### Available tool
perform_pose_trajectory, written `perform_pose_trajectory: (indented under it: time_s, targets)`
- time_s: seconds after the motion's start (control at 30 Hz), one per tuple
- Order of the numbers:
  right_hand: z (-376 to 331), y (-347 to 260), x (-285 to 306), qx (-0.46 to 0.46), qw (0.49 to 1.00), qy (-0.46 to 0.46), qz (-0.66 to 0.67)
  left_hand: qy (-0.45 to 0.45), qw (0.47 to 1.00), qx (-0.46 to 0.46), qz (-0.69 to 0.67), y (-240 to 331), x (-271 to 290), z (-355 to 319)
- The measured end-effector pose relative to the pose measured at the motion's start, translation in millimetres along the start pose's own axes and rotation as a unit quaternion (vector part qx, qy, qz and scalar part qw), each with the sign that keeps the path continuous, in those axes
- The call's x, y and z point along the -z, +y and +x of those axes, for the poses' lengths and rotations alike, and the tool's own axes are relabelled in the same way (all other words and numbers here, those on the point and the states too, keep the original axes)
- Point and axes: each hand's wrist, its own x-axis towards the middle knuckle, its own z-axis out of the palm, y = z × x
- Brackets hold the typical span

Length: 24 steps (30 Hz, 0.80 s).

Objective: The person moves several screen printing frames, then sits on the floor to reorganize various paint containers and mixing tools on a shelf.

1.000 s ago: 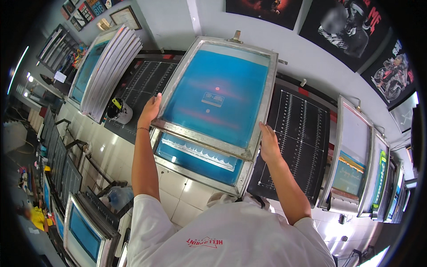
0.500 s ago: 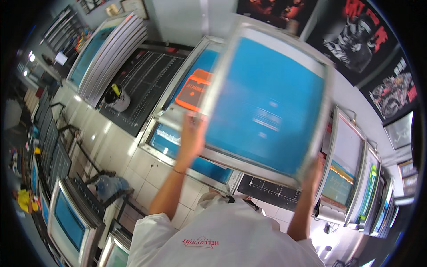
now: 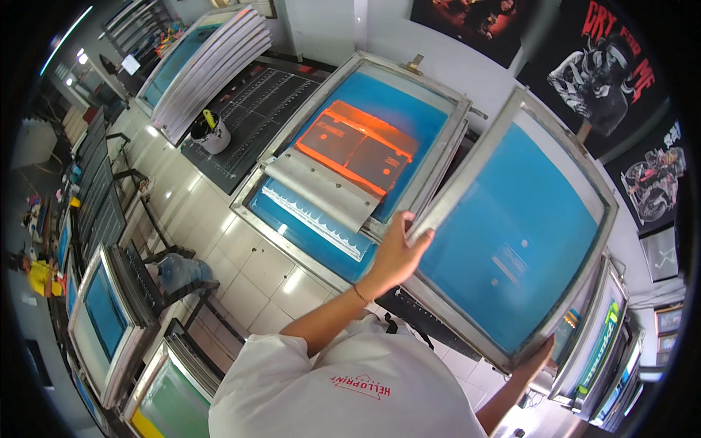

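Between my two hands I hold a screen printing frame (image 3: 504, 241) with blue mesh and a metal border, tilted. My left hand (image 3: 400, 255) grips its left edge, thumb on the border. At its lower right corner, my right hand (image 3: 537, 358) has hold of the border, its fingers partly hidden. To the left lies another blue screen (image 3: 431, 120) on a stack of frames, with orange ink and a dark printed design on its mesh. Across this screen's near part rests a wide metal squeegee (image 3: 321, 188), close to my left hand.
A bucket (image 3: 212, 135) with a yellow-handled tool stands on a dark gridded board (image 3: 255, 102). Several white-edged frames (image 3: 219, 69) lean behind it. More screens stand at right (image 3: 602, 343) and lower left (image 3: 102, 321). A water jug (image 3: 182, 270) sits on a black rack.
The held screen has moved right and down, away from over the stack, uncovering the orange-inked screen and squeegee. Both my hands moved right with it, and my view turned.
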Motion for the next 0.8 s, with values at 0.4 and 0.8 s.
perform_pose_trajectory:
  time_s: [0.4,0.8]
  targets:
    - [-80,73,-279,-0.024,0.965,-0.26,0.037,0.158,0.963,0.025,0.215,-44,233,160]
    - [-125,93,-372,0.026,0.965,-0.258,-0.038,0.126,0.96,0.037,0.247,-96,318,230]
